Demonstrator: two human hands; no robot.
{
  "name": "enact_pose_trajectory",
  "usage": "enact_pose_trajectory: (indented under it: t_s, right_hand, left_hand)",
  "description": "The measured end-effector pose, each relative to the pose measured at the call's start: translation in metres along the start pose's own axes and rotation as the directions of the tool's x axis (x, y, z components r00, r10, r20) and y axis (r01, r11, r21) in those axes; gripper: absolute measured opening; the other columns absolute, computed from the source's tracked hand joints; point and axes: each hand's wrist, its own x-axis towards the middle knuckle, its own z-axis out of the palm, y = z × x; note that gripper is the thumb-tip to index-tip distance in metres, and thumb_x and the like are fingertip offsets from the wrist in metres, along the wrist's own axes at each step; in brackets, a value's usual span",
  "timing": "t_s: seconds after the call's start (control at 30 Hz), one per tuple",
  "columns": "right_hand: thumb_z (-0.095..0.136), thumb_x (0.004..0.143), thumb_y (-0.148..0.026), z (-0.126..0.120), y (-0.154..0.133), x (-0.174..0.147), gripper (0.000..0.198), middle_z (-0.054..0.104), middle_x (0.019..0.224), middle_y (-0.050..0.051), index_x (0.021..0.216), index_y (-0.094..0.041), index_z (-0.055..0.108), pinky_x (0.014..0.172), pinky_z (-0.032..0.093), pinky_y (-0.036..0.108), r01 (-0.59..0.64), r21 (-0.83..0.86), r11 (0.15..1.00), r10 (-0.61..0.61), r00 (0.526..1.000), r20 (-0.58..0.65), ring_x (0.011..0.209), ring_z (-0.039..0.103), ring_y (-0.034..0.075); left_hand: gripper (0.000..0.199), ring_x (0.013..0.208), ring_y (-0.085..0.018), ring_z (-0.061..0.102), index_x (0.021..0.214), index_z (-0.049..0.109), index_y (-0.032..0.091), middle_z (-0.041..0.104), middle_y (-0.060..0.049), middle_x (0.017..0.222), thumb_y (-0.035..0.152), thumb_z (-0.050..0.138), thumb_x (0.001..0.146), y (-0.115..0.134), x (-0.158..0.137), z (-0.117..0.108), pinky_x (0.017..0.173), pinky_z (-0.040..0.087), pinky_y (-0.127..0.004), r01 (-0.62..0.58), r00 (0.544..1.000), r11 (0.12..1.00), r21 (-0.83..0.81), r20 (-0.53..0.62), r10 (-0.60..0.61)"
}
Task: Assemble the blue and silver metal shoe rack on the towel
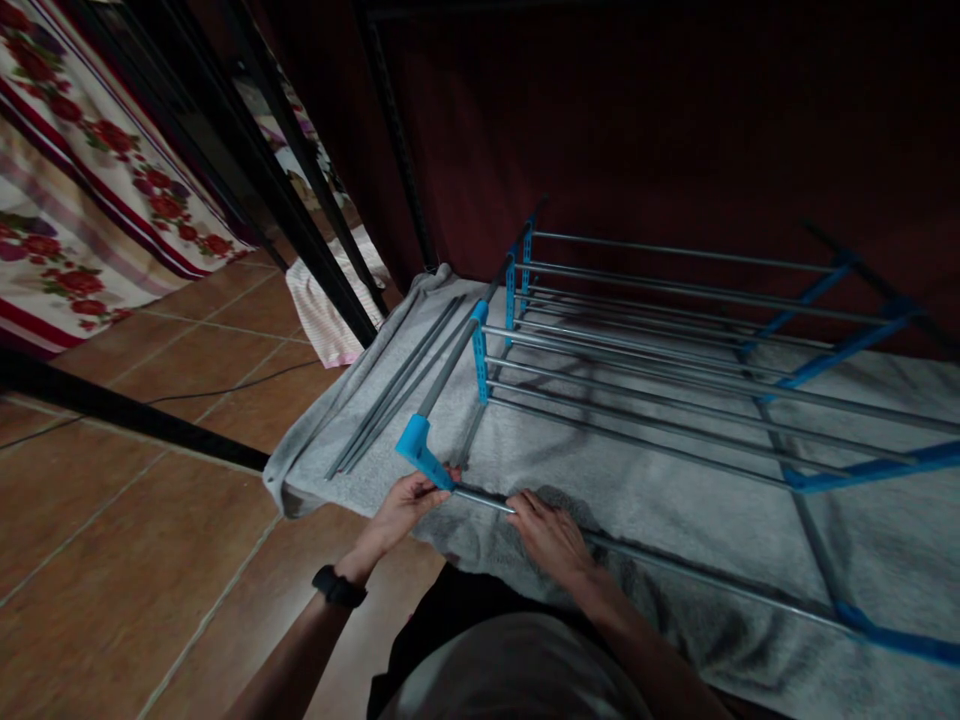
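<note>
Spread over the tiled floor [127, 560], a grey towel [675, 520] carries a mostly built blue-and-grey rack [675, 350]; loose rods [397, 390] remain unfitted. At its near corner, the left hand [401, 505] pinches a blue connector [421, 452] while the right hand [551, 535] closes on a grey rod [484, 497] at its socket, seemingly not yet seated.

Rack [675, 340] on blanket [675, 500], loose rods [397, 385] left of it, floor tiles [150, 520] farther left.

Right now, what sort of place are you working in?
Most likely a room in a home: terracotta floor tiles, a floral bedspread, and a grey blanket spread on the floor under a half-assembled rack.
</note>
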Motion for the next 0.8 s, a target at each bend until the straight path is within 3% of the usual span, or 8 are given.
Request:
enact_pose_trajectory:
  t_s: [0.33, 0.53, 0.7, 0.8]
  right_hand:
    - [0.036, 0.106, -0.029, 0.001, -0.001, 0.002, 0.024, 0.066, 0.118, 0.004, 0.117, -0.026, 0.057, 0.076, 0.047, 0.027, -0.013, 0.028, 1.0, 0.012, 1.0, 0.027, 0.097, 0.066, 0.017]
    - [0.036, 0.105, -0.028, 0.005, 0.0, 0.004, 0.024, 0.067, 0.116, 0.004, 0.115, -0.026, 0.058, 0.076, 0.047, 0.029, 0.003, 0.006, 1.0, -0.003, 1.0, 0.007, 0.096, 0.066, 0.018]
    - [0.046, 0.102, -0.027, 0.004, -0.009, 0.005, 0.016, 0.067, 0.108, 0.002, 0.11, -0.026, 0.06, 0.084, 0.048, 0.031, 0.03, 0.018, 0.999, -0.028, 0.992, -0.121, 0.097, 0.063, 0.018]
    - [0.054, 0.1, -0.031, -0.003, -0.005, -0.004, 0.022, 0.065, 0.118, 0.003, 0.121, -0.025, 0.058, 0.096, 0.047, 0.035, 0.075, 0.01, 0.997, -0.07, 0.965, -0.253, 0.107, 0.059, 0.019]
  left_hand:
    - [0.037, 0.117, -0.03, 0.066, 0.098, 0.076, 0.021, 0.073, -0.01, 0.122, 0.05, 0.072, 0.077, -0.016, 0.005, -0.003, 0.113, 0.043, -0.05, -0.067, 0.997, 0.991, 0.114, 0.036, 0.063]
    - [0.037, 0.123, -0.032, 0.062, 0.098, 0.077, 0.021, 0.072, -0.01, 0.126, 0.049, 0.075, 0.074, -0.018, 0.003, 0.002, 0.115, 0.041, -0.051, -0.066, 0.998, 0.992, 0.112, -0.018, 0.068]
    - [0.05, 0.133, -0.034, 0.055, 0.109, 0.073, 0.02, 0.067, -0.012, 0.134, 0.052, 0.077, 0.07, -0.028, -0.004, 0.021, 0.119, 0.037, -0.052, -0.028, 0.982, 0.997, 0.071, -0.185, 0.041]
    - [0.065, 0.139, -0.033, 0.048, 0.129, 0.063, 0.024, 0.06, -0.009, 0.144, 0.056, 0.074, 0.073, -0.038, -0.003, 0.023, 0.122, 0.031, -0.051, 0.028, 0.963, 0.996, 0.086, -0.269, -0.004]
